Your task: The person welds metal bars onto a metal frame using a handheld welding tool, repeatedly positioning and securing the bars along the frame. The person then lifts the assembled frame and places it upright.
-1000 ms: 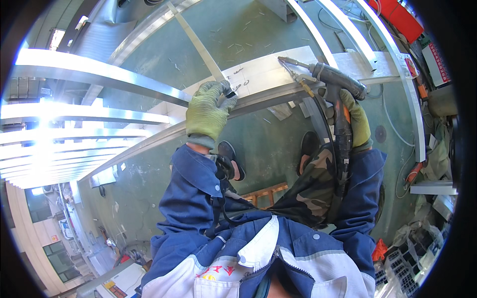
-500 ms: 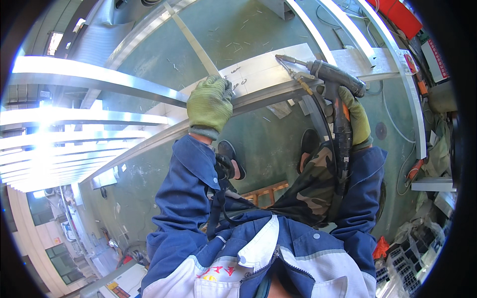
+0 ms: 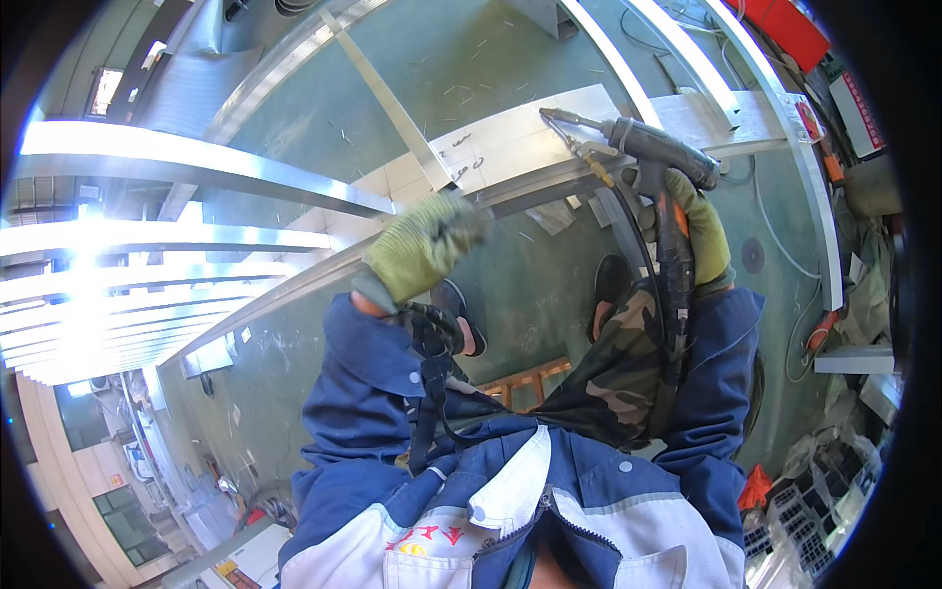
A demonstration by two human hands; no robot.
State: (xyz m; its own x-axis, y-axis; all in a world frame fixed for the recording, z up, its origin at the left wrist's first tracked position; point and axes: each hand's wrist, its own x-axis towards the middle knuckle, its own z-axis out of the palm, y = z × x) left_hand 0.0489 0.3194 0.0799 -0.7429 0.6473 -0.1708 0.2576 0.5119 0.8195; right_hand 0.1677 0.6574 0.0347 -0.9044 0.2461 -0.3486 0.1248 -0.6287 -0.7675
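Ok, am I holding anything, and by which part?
Your right hand holds the black-and-orange power tool by the upper part of its handle. Your left hand is blurred, so I can't tell whether it holds anything.

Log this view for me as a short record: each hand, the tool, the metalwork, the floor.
left hand: gloved, motion-blurred, near the lower end of the thin metal bar; unclear whether it holds anything
right hand: gloved, gripping the black power tool
tool state: hose attached; tip appears over the pale marked panel
metalwork: row of bright slats at left
floor: green, dark shoes on it
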